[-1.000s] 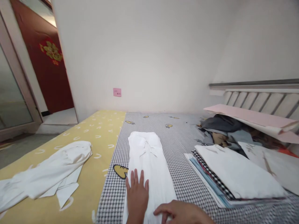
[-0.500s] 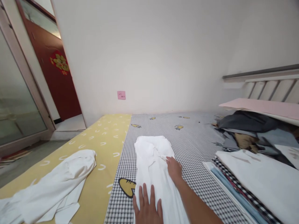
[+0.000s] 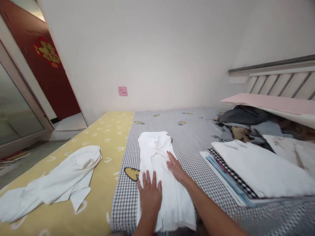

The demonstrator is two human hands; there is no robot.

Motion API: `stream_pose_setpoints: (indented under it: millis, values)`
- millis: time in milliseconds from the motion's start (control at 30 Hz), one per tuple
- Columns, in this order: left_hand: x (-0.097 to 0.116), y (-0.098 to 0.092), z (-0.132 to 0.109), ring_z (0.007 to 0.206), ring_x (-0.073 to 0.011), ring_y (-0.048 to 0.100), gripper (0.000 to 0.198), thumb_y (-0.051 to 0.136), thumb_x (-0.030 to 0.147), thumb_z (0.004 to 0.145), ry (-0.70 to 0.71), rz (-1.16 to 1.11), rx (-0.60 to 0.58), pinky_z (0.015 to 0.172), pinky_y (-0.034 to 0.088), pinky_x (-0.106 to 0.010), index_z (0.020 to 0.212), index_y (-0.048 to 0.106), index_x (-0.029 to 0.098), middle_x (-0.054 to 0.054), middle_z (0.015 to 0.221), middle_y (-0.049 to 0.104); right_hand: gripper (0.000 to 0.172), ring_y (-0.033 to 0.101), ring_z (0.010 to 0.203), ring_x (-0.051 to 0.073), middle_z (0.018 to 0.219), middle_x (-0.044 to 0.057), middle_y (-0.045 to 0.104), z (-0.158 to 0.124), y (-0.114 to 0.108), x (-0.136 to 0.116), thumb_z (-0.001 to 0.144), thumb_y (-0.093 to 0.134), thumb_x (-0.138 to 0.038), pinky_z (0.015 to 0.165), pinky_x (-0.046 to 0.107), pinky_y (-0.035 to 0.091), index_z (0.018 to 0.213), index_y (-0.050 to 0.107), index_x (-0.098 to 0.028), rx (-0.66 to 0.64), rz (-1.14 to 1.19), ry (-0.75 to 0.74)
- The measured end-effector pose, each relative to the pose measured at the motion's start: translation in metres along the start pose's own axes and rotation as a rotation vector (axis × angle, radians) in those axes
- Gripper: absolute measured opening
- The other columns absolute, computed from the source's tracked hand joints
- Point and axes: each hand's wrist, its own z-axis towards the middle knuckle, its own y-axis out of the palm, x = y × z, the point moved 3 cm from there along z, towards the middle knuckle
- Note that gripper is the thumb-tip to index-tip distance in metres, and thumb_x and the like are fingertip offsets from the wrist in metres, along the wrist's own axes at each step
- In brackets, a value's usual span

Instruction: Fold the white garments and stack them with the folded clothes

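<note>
A folded white garment [image 3: 157,147] lies lengthwise on a grey gingham bedsheet [image 3: 197,154]. My left hand [image 3: 149,193] presses flat on its lower middle with the fingers spread. My right hand [image 3: 176,168] rests on the garment's right edge, higher up, holding nothing. A looser white garment [image 3: 56,180] lies crumpled on a yellow patterned sheet [image 3: 108,141] to the left, out of reach of both hands' present spots.
At the right stands a stack of folded fabrics [image 3: 258,167], with a heap of dark clothes [image 3: 243,116] behind it under a pink board [image 3: 270,103]. A slatted headboard [image 3: 280,82] lines the right wall. The bed's left side drops to the floor near a glass door [image 3: 17,105].
My right hand has slid from the garment's top back toward its right edge. My left hand has moved up onto the garment. The view has shifted slightly.
</note>
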Motion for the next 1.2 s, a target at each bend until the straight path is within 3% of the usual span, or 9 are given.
stream_pose_setpoints:
  millis: [267,467,567,667,733,800,900,967,1200]
  values:
    - [-0.009,-0.015,-0.003,0.149,-0.0342,0.033,0.052,0.041,0.041,0.099,0.037,-0.009,-0.300,0.118,0.026,-0.064,0.149,0.043,0.027,-0.012,0.160,0.036,0.054,0.018,0.154,0.026,0.162,0.002,0.035,-0.131,-0.020,0.018,0.099,0.044,-0.042,0.123,0.057,0.005,0.152,0.039,-0.035,-0.167,-0.300,-0.158]
    - [-0.032,-0.037,-0.087,0.151,-0.0340,0.028,0.071,0.059,0.038,0.091,0.300,0.102,-0.192,0.118,0.030,-0.062,0.155,0.029,0.029,-0.010,0.164,0.031,0.073,0.012,0.154,0.032,0.166,0.002,0.024,-0.188,-0.016,0.014,0.090,0.059,-0.026,0.120,0.066,0.010,0.155,0.030,-0.040,-0.217,-0.469,-0.232]
    - [-0.048,-0.052,-0.130,0.151,-0.0371,0.026,0.085,0.073,0.030,0.080,0.419,0.094,-0.270,0.115,0.034,-0.064,0.154,0.032,0.032,-0.011,0.165,0.027,0.072,0.012,0.154,0.033,0.165,0.000,0.027,-0.206,-0.017,0.006,0.087,0.062,-0.023,0.120,0.067,0.010,0.151,0.038,-0.044,-0.244,-0.425,-0.230]
    - [-0.065,-0.070,-0.152,0.139,-0.0264,0.049,0.052,0.064,0.025,0.087,0.511,-0.115,-0.424,0.112,0.044,-0.049,0.137,0.056,0.039,-0.003,0.153,0.051,0.042,0.022,0.152,0.034,0.155,0.000,0.048,-0.219,-0.025,0.003,0.090,0.062,-0.035,0.119,0.066,0.018,0.130,0.064,-0.045,-0.293,-0.279,-0.231]
    - [-0.080,-0.082,-0.151,0.110,-0.0164,0.068,0.039,0.048,0.020,0.096,0.475,-0.233,-0.434,0.101,0.053,-0.034,0.125,0.065,0.037,0.000,0.122,0.074,0.031,0.048,0.139,0.031,0.133,0.003,0.068,-0.222,-0.037,0.009,0.096,0.051,-0.043,0.114,0.057,0.035,0.117,0.074,-0.039,-0.276,-0.125,-0.163]
    - [-0.095,-0.094,-0.139,0.093,-0.0152,0.070,0.042,0.038,0.016,0.097,0.405,-0.233,-0.314,0.091,0.056,-0.030,0.123,0.067,0.031,-0.001,0.102,0.078,0.042,0.065,0.118,0.027,0.120,0.006,0.074,-0.218,-0.054,0.019,0.100,0.038,-0.043,0.104,0.048,0.048,0.122,0.072,-0.032,-0.129,-0.055,-0.075]
    - [-0.108,-0.102,-0.112,0.119,-0.0204,0.063,0.048,0.037,0.011,0.095,0.354,-0.067,-0.071,0.103,0.049,-0.038,0.134,0.061,0.026,-0.009,0.130,0.069,0.048,0.061,0.124,0.027,0.136,0.009,0.066,-0.202,-0.073,0.025,0.098,0.035,-0.038,0.107,0.049,0.044,0.138,0.060,-0.027,0.111,-0.197,-0.101]
    - [-0.110,-0.099,-0.092,0.136,-0.0237,0.051,0.052,0.039,0.010,0.094,0.306,0.061,0.010,0.112,0.040,-0.045,0.141,0.055,0.027,-0.011,0.148,0.055,0.048,0.052,0.135,0.026,0.146,0.007,0.058,-0.185,-0.074,0.022,0.097,0.038,-0.039,0.112,0.050,0.038,0.140,0.057,-0.028,0.131,-0.275,-0.176]
    - [-0.114,-0.064,-0.032,0.148,-0.0266,0.037,0.064,0.043,0.008,0.090,0.222,0.199,-0.080,0.116,0.033,-0.051,0.147,0.046,0.037,-0.008,0.160,0.041,0.051,0.050,0.136,0.025,0.155,0.008,0.048,-0.107,-0.049,0.019,0.098,0.030,-0.024,0.108,0.051,0.042,0.144,0.053,-0.030,0.088,-0.328,-0.177]
